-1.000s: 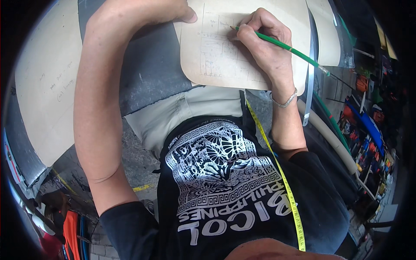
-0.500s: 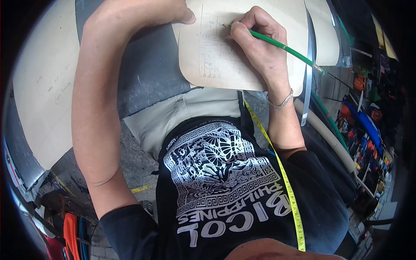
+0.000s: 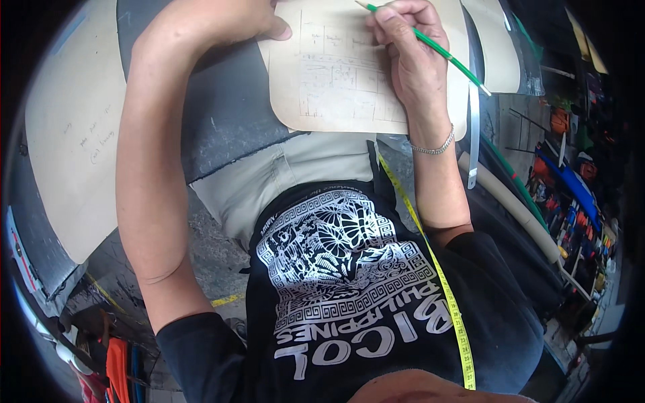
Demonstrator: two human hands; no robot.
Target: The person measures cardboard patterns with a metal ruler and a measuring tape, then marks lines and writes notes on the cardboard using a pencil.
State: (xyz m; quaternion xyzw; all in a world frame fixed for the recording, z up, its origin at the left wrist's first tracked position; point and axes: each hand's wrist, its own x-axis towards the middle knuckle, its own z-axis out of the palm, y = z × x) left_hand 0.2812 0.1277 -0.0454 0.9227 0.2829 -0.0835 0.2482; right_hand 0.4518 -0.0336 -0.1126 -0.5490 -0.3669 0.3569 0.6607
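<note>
My right hand (image 3: 415, 57) pinches a green pencil (image 3: 433, 46) over a tan sheet of paper (image 3: 309, 121) with rounded corners. The pencil's point is near the sheet's top part; whether it touches cannot be made out. Thin pencil lines form a grid of boxes with small notes on the sheet. At the sheet's left edge lies my left hand (image 3: 252, 19), its thumb stretched out; the other fingers are mostly out of view at the top. Beneath the sheet is a dark grey work surface (image 3: 228, 101).
A larger tan sheet (image 3: 64, 168) with handwriting lies at left. A metal ruler (image 3: 474, 134) sticks out right of the paper, near a cardboard tube (image 3: 514, 205). A yellow measuring tape (image 3: 447, 282) hangs down my shirt. Many tools (image 3: 578, 221) crowd the far right.
My right hand and the pencil have moved up, away from the small boxes, uncovering more drawn lines. The sheet appears slightly farther left. My left hand stays at its edge.
</note>
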